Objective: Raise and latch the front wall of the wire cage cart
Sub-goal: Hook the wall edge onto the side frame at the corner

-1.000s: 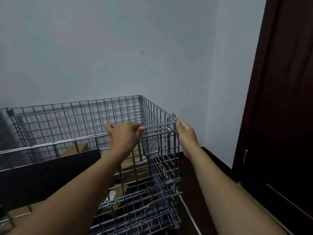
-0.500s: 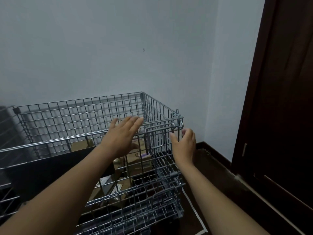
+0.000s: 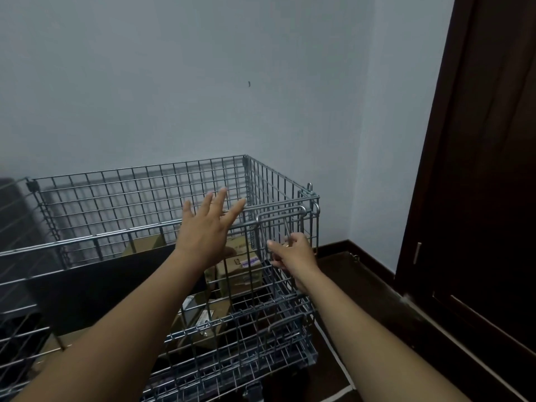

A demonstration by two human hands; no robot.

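The silver wire cage cart (image 3: 261, 181) stands against the grey wall. Its front wall (image 3: 116, 236) is upright, the top rail running from the left edge to the right corner post. A U-shaped latch handle (image 3: 280, 213) sits at the right end of that rail. My left hand (image 3: 207, 227) hovers just over the rail with its fingers spread, holding nothing. My right hand (image 3: 295, 253) is lower, in front of the mesh below the latch handle, fingers loosely bent with the thumb out; it does not seem to grip a wire.
Cardboard boxes (image 3: 237, 268) and a black panel (image 3: 101, 280) lie inside the cart. A dark wooden door (image 3: 478, 198) fills the right side, close to the cart. A dark baseboard (image 3: 348, 245) and dark floor (image 3: 377, 285) lie between them.
Both hands gripped the top rail and corner post a second ago, then let go. My left hand has lifted with fingers spread; my right hand has dropped below the latch handle.
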